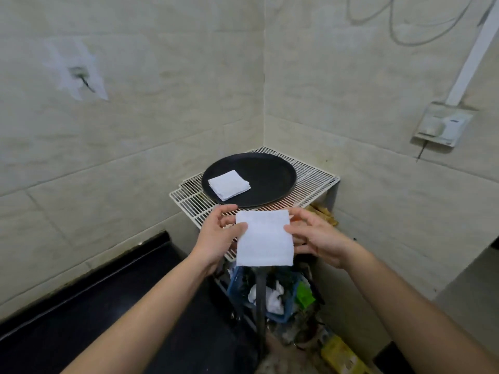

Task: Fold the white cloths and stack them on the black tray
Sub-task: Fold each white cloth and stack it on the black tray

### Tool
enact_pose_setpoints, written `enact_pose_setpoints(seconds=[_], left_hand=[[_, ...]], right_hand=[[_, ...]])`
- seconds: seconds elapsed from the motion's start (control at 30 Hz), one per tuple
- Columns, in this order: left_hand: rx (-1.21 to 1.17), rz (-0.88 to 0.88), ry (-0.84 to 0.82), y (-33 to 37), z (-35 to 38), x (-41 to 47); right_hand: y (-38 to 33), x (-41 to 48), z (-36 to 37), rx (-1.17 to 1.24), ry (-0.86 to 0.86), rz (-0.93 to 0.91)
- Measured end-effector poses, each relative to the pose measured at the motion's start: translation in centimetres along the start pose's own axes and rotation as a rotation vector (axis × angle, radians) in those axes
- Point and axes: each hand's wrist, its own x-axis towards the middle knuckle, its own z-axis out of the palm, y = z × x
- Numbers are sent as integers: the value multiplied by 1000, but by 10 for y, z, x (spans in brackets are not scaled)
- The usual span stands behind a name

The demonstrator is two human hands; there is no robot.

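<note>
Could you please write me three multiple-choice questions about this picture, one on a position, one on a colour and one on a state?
1. Where on the black tray does the folded cloth lie?
A) on its left part
B) dead centre
C) hanging over its right rim

2. What colour is the wire rack under the tray?
A) red
B) white
C) blue

3. How is the held cloth at this moment?
A) balled up in one fist
B) lying on the tray
C) held up flat between the left hand and the right hand

Answers: 1 A, it sits left of the tray's middle; 2 B, its bars are white; 3 C, both hands pinch its side edges in front of the rack.
</note>
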Motion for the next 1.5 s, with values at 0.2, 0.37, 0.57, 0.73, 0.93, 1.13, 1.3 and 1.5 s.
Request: enact_pose_setpoints(seconds=[0.2, 0.37, 0.57, 0.73, 0.93, 1.13, 1.3, 1.5], left_hand=[[-49, -6, 251, -1, 31, 89], [-113, -87, 466, 8, 41, 137], [-155, -133, 626, 12, 30, 180], [-121, -120, 714, 6, 7, 216], [-124, -149, 784, -13, -18, 258], [-89, -200, 801, -33, -28, 275], [-29, -202, 788, -34, -25, 270], [122, -225, 707, -33, -26, 261]], right_hand=[[-36, 119, -57, -54, -173, -43], [-67, 198, -76, -119, -307, 9], [-79, 266, -67, -188, -391, 48], [-77, 317, -41, -189, -332, 38], [-63, 363, -14, -166, -196, 69], [-54, 388, -4, -184, -121, 96], [-45, 394, -9, -178, -137, 107], [-40, 388, -22, -215, -221, 26]])
